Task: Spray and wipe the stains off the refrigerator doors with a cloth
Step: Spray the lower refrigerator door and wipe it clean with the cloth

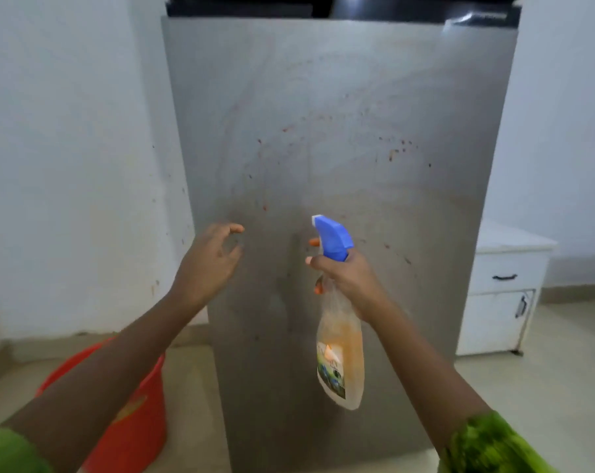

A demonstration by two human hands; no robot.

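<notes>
Gripping spray bottle (339, 339) by neck in my right hand (349, 278), blue nozzle aimed at stained refrigerator door (340, 131); my left hand (209, 261) empty, fingers loosely curled, beside bottle; cloth unseen.

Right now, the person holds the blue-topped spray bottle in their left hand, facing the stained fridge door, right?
No: the head view shows the spray bottle in the right hand, facing the stained fridge door; the left hand holds nothing.
</notes>
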